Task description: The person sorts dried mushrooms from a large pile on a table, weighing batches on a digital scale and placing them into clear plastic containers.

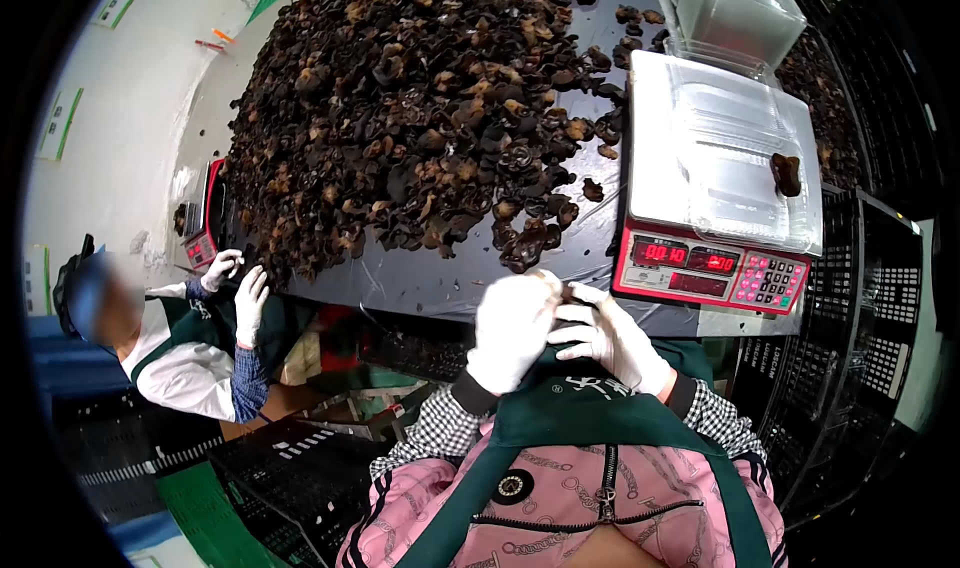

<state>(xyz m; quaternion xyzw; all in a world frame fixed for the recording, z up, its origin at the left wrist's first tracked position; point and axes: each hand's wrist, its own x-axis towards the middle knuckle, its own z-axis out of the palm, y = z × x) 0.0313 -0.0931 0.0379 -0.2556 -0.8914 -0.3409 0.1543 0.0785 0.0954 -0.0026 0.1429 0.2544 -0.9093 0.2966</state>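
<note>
My left hand [515,330] and my right hand [612,346], both in white gloves, meet at the table's front edge, just below the pile of wood ear mushrooms [400,118]. Their fingers are bent and closed around a small dark piece of wood ear mushroom [569,293], mostly hidden by the gloves. Right of my hands stands a red and white digital scale [645,168] with lit red digits. On its plate lies a clear plastic tray [725,158], holding one brown wood ear piece [786,175] near its right side.
Stacked clear plastic trays [740,13] stand behind the scale. A co-worker [190,358] in white gloves works at the pile's left side, near a second red scale [205,233]. Black crates [870,298] stand at the right. Dark sheeting [450,283] covers the table.
</note>
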